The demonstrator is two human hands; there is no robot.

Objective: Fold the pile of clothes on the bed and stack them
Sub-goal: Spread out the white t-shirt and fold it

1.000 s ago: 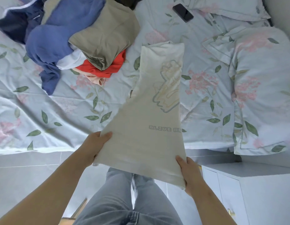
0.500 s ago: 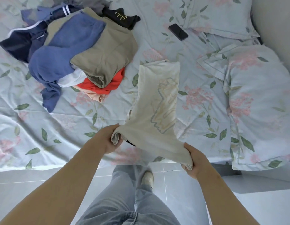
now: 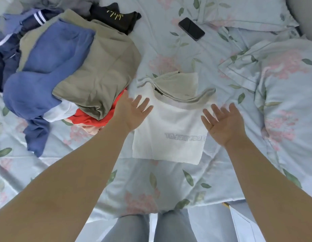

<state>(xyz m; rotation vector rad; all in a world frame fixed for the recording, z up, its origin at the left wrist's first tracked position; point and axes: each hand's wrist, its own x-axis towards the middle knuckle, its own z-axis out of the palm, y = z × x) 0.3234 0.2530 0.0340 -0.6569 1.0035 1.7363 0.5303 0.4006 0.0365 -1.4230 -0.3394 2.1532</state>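
A white T-shirt [image 3: 169, 130] with grey lettering lies folded in half on the floral bed [image 3: 151, 186], its hem edge flopped over near the top. My left hand [image 3: 132, 112] hovers open at its left edge, palm up, fingers spread. At the shirt's right edge my right hand [image 3: 223, 121] is open too, holding nothing. A loose pile of clothes [image 3: 64, 67] sits to the left: blue trousers, a khaki garment, a red piece, navy sportswear and a black item at the back.
A black phone [image 3: 191, 28] lies on the bed beyond the shirt. A pillow [image 3: 247, 13] is at the back right and a bunched floral duvet [image 3: 287, 95] fills the right side. A white cabinet corner [image 3: 242, 224] stands by the bed's near edge.
Both hands carried the shirt's lower end up and over onto its top half, then let go. The shirt now lies doubled on the bed and both hands are open beside it.
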